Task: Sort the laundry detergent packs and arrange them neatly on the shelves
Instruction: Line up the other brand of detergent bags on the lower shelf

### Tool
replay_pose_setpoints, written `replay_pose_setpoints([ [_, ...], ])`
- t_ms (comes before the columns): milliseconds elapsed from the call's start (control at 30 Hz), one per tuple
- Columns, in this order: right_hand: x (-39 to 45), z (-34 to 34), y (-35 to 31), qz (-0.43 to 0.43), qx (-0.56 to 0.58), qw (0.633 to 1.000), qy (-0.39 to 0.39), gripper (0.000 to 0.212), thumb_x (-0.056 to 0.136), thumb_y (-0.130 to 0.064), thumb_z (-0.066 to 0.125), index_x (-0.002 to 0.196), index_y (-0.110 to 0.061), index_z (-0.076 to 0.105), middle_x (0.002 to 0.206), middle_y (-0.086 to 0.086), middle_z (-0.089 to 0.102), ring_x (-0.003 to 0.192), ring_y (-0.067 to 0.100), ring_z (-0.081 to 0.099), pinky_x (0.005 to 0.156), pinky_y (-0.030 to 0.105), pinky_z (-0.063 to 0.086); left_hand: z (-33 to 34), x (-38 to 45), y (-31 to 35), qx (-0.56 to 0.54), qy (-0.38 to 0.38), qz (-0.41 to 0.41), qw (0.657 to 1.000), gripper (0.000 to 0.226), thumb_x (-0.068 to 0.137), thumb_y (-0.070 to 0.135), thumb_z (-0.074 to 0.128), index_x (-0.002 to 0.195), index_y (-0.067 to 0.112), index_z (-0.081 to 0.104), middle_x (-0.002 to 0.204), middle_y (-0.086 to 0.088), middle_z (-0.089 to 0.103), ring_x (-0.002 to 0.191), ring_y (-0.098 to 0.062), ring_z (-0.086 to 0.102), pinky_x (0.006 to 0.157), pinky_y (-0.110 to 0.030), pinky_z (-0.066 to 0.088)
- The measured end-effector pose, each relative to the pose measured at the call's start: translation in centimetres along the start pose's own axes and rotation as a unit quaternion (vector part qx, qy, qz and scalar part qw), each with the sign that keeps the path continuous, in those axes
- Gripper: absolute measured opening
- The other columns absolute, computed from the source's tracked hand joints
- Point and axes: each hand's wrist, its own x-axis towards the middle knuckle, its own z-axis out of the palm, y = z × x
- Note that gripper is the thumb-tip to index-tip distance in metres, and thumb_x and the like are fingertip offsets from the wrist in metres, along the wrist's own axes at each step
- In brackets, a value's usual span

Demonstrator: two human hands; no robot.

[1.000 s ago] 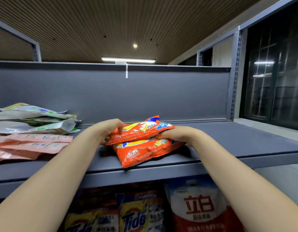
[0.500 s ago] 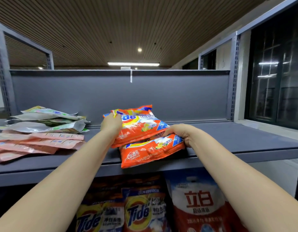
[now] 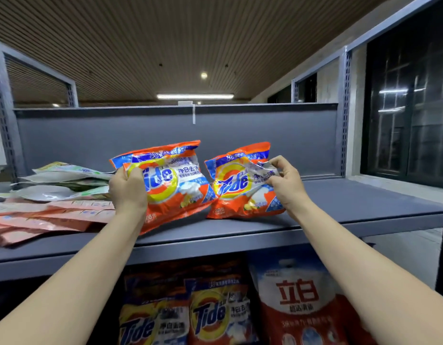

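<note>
Standing both Tide packs upright needs care. The left hand (image 3: 128,189) grips the left Tide pack (image 3: 170,180); the right hand (image 3: 286,181) pinches the right Tide pack (image 3: 236,185) at its 2 o'clock corner. Better to set each base flat on the shelf (image 3: 339,202).

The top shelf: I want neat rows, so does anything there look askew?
Yes. The pink packs and pale packs at the left lie in loose, slanted heaps. Both orange Tide packs tilt in the hands.

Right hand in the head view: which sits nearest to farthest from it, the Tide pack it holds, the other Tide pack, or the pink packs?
1. Right Tide pack, pinched by the right hand.
2. Left Tide pack, beside it, in the left hand.
3. Pink packs, far left on the shelf.
</note>
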Motion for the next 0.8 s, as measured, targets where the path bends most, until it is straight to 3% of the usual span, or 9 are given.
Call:
replay_pose_setpoints([
  [100, 0.1, -0.3, 0.1, -0.009, -0.029, 0.999, 0.023, 0.037, 0.075, 0.014, 0.039, 0.078, -0.02, 0.051, 0.084, 0.011, 0.065, 0.077, 0.028, 0.062, 0.071, 0.048, 0.052, -0.8, -0.8, -0.5, 0.008, 0.024, 0.01, 1.0, 0.017, 0.068, 0.027, 0.036, 0.056, 0.016, 0.034, 0.054, 0.003, 0.039, 0.054, -0.02, 0.035, 0.055, -0.033, 0.028],
  [200, 0.0, -0.5, -0.2, -0.023, -0.04, 0.997, 0.056, 0.036, 0.075, 0.009, 0.038, 0.078, -0.024, 0.051, 0.077, -0.002, 0.065, 0.074, 0.024, 0.066, 0.066, 0.046, 0.053, -1.5, -1.2, -0.8, 0.028, 0.022, 0.047, 0.998, 0.018, 0.069, 0.026, 0.034, 0.056, 0.014, 0.034, 0.053, 0.002, 0.037, 0.051, -0.015, 0.032, 0.051, -0.033, 0.024],
  [300, -0.5, -0.5, 0.3, -0.002, -0.036, 0.997, 0.063, 0.036, 0.075, 0.009, 0.038, 0.077, -0.026, 0.047, 0.08, 0.006, 0.063, 0.079, 0.034, 0.064, 0.07, 0.049, 0.052, -2.0, -1.5, -1.5, 0.009, 0.009, 0.066, 0.998, 0.025, 0.069, 0.028, 0.036, 0.06, 0.005, 0.042, 0.054, -0.002, 0.038, 0.054, -0.019, 0.031, 0.053, -0.035, 0.022],
  [400, -1.1, -0.3, 1.3, 0.048, -0.068, 0.996, 0.04, 0.031, 0.078, 0.009, 0.037, 0.088, -0.018, 0.047, 0.093, 0.009, 0.062, 0.09, 0.033, 0.06, 0.079, 0.047, 0.05, -2.3, -2.5, -2.0, 0.045, 0.018, 0.097, 0.994, 0.031, 0.071, 0.035, 0.041, 0.071, 0.005, 0.05, 0.059, -0.004, 0.047, 0.062, -0.025, 0.04, 0.057, -0.032, 0.024],
  [533, -1.5, -0.1, 1.3, 0.117, -0.081, 0.99, 0.023, 0.024, 0.08, 0.003, 0.045, 0.098, -0.012, 0.048, 0.106, 0.015, 0.062, 0.095, 0.033, 0.062, 0.081, 0.046, 0.054, -2.3, -4.0, -2.4, 0.148, 0.04, 0.091, 0.984, 0.051, 0.08, 0.054, 0.043, 0.102, 0.01, 0.056, 0.089, -0.013, 0.064, 0.085, -0.036, 0.055, 0.07, -0.036, 0.035],
  [667, -2.1, 0.8, 0.3, 0.114, -0.08, 0.985, 0.099, 0.018, 0.081, -0.004, 0.054, 0.097, -0.012, 0.052, 0.105, 0.01, 0.063, 0.092, 0.029, 0.062, 0.081, 0.042, 0.053, -2.2, -4.4, -2.3, 0.193, 0.036, 0.022, 0.98, 0.041, 0.095, 0.045, 0.04, 0.105, 0.01, 0.059, 0.109, -0.023, 0.063, 0.101, -0.043, 0.053, 0.079, -0.041, 0.038],
  [800, -3.6, 1.3, -0.6, 0.084, -0.108, 0.969, 0.207, 0.019, 0.085, -0.008, 0.05, 0.103, -0.014, 0.052, 0.092, -0.002, 0.057, 0.08, 0.022, 0.048, 0.072, 0.028, 0.033, -2.4, -5.4, -1.8, 0.158, 0.038, 0.035, 0.986, 0.039, 0.098, 0.042, 0.038, 0.108, 0.01, 0.059, 0.111, -0.021, 0.064, 0.103, -0.043, 0.054, 0.084, -0.043, 0.04],
])
